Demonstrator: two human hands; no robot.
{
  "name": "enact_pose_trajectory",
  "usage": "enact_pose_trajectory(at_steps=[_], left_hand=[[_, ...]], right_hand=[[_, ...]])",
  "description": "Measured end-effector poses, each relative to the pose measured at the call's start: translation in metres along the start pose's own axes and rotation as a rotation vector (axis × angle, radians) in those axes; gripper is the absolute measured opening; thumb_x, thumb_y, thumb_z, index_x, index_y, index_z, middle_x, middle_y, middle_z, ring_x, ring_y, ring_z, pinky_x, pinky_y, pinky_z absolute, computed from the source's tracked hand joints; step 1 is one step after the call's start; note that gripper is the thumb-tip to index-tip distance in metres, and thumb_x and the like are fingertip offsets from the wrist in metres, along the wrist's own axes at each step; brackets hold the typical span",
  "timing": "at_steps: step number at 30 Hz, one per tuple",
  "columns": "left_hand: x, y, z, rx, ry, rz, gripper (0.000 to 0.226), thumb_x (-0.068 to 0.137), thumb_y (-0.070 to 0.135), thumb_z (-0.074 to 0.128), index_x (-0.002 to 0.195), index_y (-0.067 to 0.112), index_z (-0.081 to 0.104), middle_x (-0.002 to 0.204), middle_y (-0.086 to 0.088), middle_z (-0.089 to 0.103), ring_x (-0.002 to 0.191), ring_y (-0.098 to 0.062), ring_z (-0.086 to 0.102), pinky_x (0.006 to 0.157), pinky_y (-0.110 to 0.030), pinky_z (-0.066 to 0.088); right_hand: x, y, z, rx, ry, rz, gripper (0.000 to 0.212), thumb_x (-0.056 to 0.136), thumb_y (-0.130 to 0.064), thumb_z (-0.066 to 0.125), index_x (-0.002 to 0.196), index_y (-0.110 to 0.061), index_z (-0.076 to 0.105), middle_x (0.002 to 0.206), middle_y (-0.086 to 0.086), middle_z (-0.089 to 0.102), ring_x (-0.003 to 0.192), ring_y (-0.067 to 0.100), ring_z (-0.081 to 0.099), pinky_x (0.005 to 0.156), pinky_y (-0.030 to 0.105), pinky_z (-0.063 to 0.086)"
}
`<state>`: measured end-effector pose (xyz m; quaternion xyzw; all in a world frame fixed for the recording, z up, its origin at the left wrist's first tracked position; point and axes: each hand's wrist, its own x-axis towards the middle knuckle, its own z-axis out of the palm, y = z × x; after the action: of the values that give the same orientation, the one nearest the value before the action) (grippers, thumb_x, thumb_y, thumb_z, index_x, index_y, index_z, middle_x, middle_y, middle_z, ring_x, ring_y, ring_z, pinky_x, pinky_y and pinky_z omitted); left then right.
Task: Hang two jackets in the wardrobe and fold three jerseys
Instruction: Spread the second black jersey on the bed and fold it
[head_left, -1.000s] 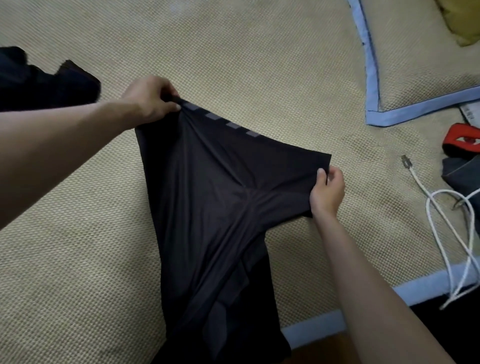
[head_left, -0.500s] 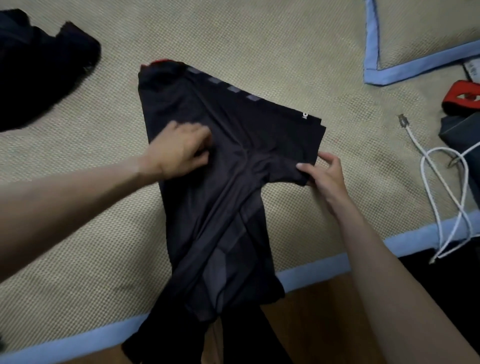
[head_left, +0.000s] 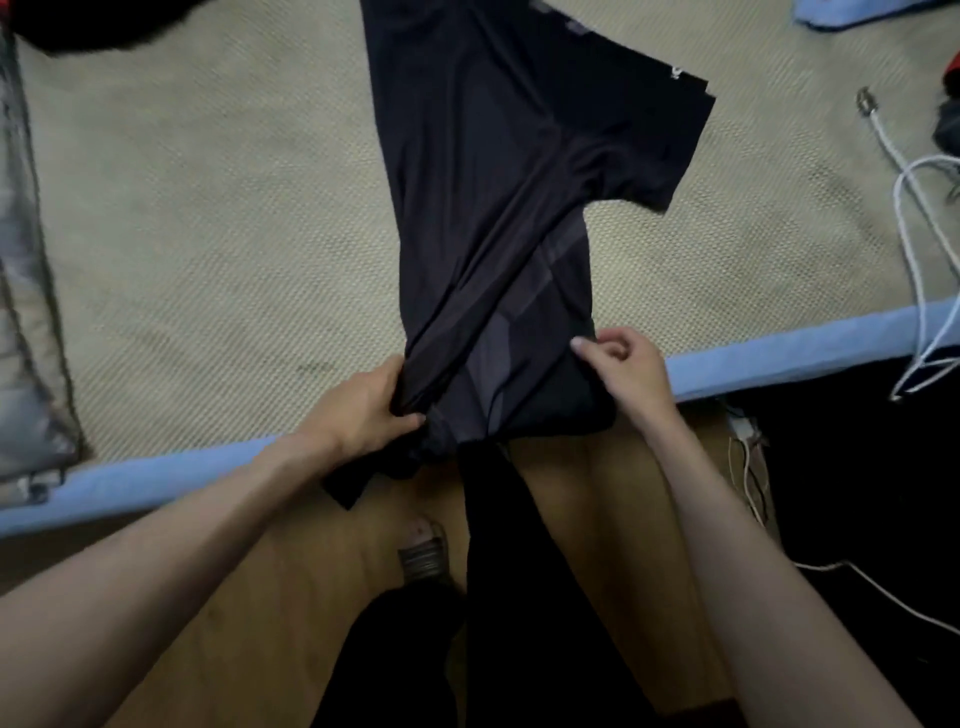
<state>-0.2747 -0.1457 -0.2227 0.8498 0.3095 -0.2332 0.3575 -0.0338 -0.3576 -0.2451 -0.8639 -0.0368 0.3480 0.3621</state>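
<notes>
Surface: woven beige mat (head_left: 208, 260) with a blue border, laid over what looks like a bed; wooden floor (head_left: 561, 493) shows below its near edge, where you stand.
Jersey: your black jersey (head_left: 493, 208) lies lengthwise down the middle of the mat, folded in half so one short sleeve juts toward the right edge; its hem end hangs past the near edge, bunched and creased.
Left hand: your left hand (head_left: 363, 405) grips the bunched hem at the near edge, fingers curled into the cloth, seemingly to hold that corner while you pull the body straight.
Right hand: your right hand (head_left: 623, 369) sits at the hem's right corner with fingers bent; thumb and forefinger look pinched on the fabric edge, though the contact is hard to see.
Why this hold: with both hem corners in hand you can tension the cloth away from the collar and flatten the diagonal creases before the next fold.
Other things: white cable (head_left: 914, 218) coils by the right edge, well apart from the jersey; dark clothing (head_left: 104, 21) lies at the far left corner.
Judgement: folding of this jersey is under way, not finished.
</notes>
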Motion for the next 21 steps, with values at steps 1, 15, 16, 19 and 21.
enact_pose_trajectory(at_steps=[1, 15, 16, 19, 21], left_hand=[[-0.009, -0.002, 0.004, -0.035, 0.007, -0.042, 0.045, 0.086, 0.041, 0.072, 0.116, 0.014, 0.05, 0.11, -0.009, 0.068, 0.099, -0.03, 0.064, 0.07, -0.034, 0.038], [-0.091, 0.071, 0.027, -0.25, 0.272, 0.093, 0.018, 0.096, 0.03, 0.053, 0.104, 0.014, 0.048, 0.089, -0.011, 0.066, 0.084, -0.033, 0.061, 0.067, -0.036, 0.037], [-0.094, 0.08, 0.034, -0.222, 0.315, 0.125, 0.019, 0.098, 0.034, 0.051, 0.098, 0.015, 0.045, 0.084, -0.014, 0.065, 0.082, -0.037, 0.06, 0.064, -0.039, 0.037], [-0.102, 0.104, 0.055, 0.067, 0.438, 0.207, 0.032, 0.099, 0.047, 0.044, 0.082, 0.022, 0.037, 0.072, -0.017, 0.064, 0.071, -0.044, 0.062, 0.054, -0.038, 0.035], [-0.107, 0.12, 0.067, 0.285, 0.521, 0.254, 0.036, 0.097, 0.048, 0.046, 0.071, 0.024, 0.038, 0.063, -0.013, 0.064, 0.059, -0.041, 0.063, 0.05, -0.033, 0.031]], right_hand=[[-0.014, 0.0, 0.004, -0.056, -0.06, -0.005, 0.04, 0.078, -0.042, 0.084, 0.104, -0.016, 0.07, 0.089, -0.009, 0.073, 0.081, 0.005, 0.067, 0.076, 0.026, 0.051], [-0.118, 0.038, 0.0, 0.253, -0.29, 0.03, 0.055, 0.095, -0.044, 0.067, 0.139, -0.029, 0.04, 0.114, -0.004, 0.071, 0.102, 0.009, 0.071, 0.08, 0.019, 0.055], [-0.121, 0.043, 0.001, 0.283, -0.271, 0.013, 0.046, 0.098, -0.045, 0.063, 0.137, -0.032, 0.042, 0.108, -0.003, 0.074, 0.098, 0.01, 0.073, 0.078, 0.021, 0.057], [-0.128, 0.052, 0.004, 0.356, -0.242, 0.022, 0.041, 0.097, -0.06, 0.051, 0.123, -0.03, 0.061, 0.105, -0.001, 0.072, 0.086, 0.015, 0.07, 0.069, 0.028, 0.052], [-0.131, 0.058, 0.005, 0.393, -0.302, 0.092, 0.057, 0.095, -0.07, 0.043, 0.112, -0.025, 0.072, 0.11, 0.005, 0.074, 0.089, 0.02, 0.07, 0.072, 0.033, 0.052]])
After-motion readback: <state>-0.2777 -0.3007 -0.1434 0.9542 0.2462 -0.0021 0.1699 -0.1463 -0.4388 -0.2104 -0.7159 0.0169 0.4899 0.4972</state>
